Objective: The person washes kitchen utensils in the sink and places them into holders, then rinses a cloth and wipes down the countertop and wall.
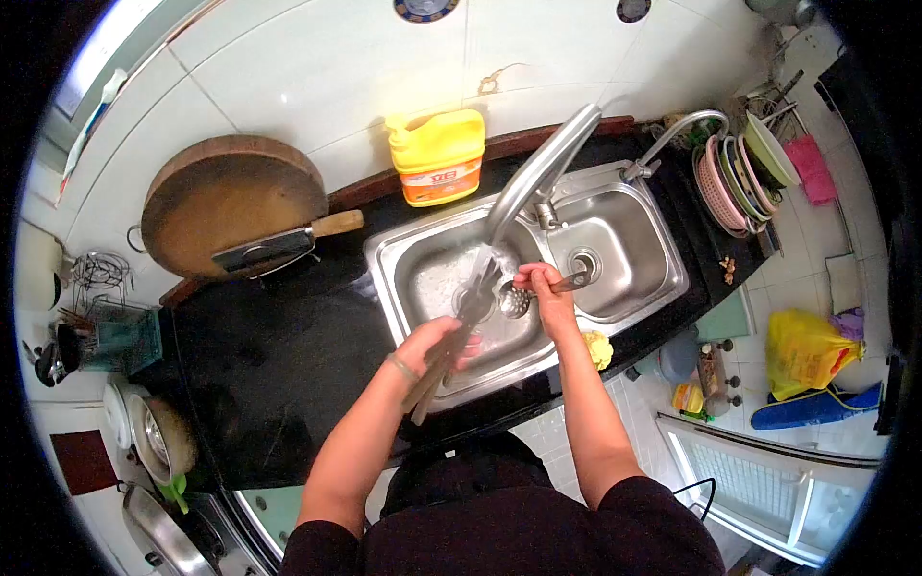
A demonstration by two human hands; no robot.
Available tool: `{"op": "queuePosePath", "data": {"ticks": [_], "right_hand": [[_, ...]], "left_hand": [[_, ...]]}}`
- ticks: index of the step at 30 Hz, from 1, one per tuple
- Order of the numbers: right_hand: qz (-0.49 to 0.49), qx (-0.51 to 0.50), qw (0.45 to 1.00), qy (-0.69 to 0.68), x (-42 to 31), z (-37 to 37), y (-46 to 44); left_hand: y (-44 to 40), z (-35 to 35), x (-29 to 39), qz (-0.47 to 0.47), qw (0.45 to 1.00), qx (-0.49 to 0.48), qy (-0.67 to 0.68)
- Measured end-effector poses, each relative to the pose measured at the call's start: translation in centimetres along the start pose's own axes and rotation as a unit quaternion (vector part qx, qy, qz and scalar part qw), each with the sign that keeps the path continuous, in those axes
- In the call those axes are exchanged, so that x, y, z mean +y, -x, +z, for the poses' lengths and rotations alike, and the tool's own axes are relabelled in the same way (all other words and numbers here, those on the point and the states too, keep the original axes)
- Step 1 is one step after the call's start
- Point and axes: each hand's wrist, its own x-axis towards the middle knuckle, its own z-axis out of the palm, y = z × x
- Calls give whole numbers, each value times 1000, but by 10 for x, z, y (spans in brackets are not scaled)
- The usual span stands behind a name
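Observation:
My left hand (pixel 429 348) is closed around long, thin utensils (pixel 435 379), blurred where they cross the running water; their exact kind I cannot make out. They slant over the left basin of the steel sink (pixel 403 278), handle ends toward my body. In my right hand (pixel 549 300) is a slotted spoon (pixel 516 302), its perforated head low over the same basin and its handle pointing right. Water falls from the tall faucet (pixel 547 168) onto the utensils, close to the spoon's head.
Behind the sink stands a yellow jug (pixel 437 158). A round chopping board (pixel 230 206) leans on the wall, with a wooden-handled cleaver (pixel 288 240) before it. Stacked colanders (pixel 725 182) are at the right. A yellow sponge-like piece (pixel 598 350) lies by the sink's front edge.

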Motion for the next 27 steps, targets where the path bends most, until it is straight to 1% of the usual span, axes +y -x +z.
{"op": "queuePosePath", "data": {"ticks": [1, 2, 3, 4, 5, 6, 7, 9, 10, 11, 13, 14, 15, 16, 17, 18, 19, 21, 22, 23, 25, 26, 27], "right_hand": [[0, 4, 1000, -1, 0, -6, 1], [10, 14, 1000, -7, -1, -11, 2], [20, 24, 999, -14, -1, -16, 3], [30, 33, 999, -10, -1, -21, 3], [30, 38, 999, -13, 1, -24, 4], [28, 37, 999, -24, 3, -28, 4], [25, 36, 998, -35, 5, -32, 3], [26, 46, 998, -32, 6, -38, 2], [26, 53, 998, -26, 7, -40, 1], [27, 54, 998, -30, 7, -42, -1], [40, 83, 995, -28, 6, -45, -8], [35, 95, 994, -32, 5, -45, -13], [35, 95, 994, -32, 7, -48, -18], [40, 100, 993, -39, 11, -51, -26], [46, 104, 993, -45, 15, -52, -34], [47, 101, 992, -61, 18, -54, -43], [48, 96, 992, -61, 13, -52, -52], [27, 77, 995, -49, 4, -48, -72], [19, 80, 996, -24, 2, -48, -84], [-11, 79, 996, -35, -1, -45, -95], [6, 88, 995, -46, 2, -46, -109], [19, 98, 993, -60, 3, -46, -108], [27, 87, 994, -64, 2, -46, -103]], "left_hand": [[-3, 12, 5, 6, 992, 86, -97], [-4, 21, 7, 47, 964, 139, -222], [-10, 28, 6, 108, 928, 183, -305], [-12, 29, 8, 145, 869, 198, -430], [-14, 30, 11, 179, 791, 209, -547], [-15, 34, 12, 170, 717, 261, -623], [-15, 37, 12, 168, 715, 258, -627], [-9, 41, 15, 163, 638, 314, -684], [-9, 36, 13, 182, 632, 318, -682], [-14, 24, 11, 179, 630, 319, -685], [-26, 2, 10, 204, 722, 238, -617], [-31, -3, 10, 178, 782, 224, -554], [-30, -4, 14, 178, 782, 225, -554], [-26, -5, 17, 99, 919, 176, -340], [-23, -5, 18, 12, 988, 115, -100], [-16, 0, 19, 0, 996, 88, -25], [-8, 4, 18, 2, 996, 90, -21], [8, 7, 11, -14, 994, 35, 104], [5, -8, 1, -14, 992, -5, 122], [5, -22, -12, -2, 991, -20, 135], [26, -10, -21, 20, 985, -2, 173], [44, 4, -24, 56, 992, 44, 100], [59, 13, -25, 63, 991, 47, 108]]}}
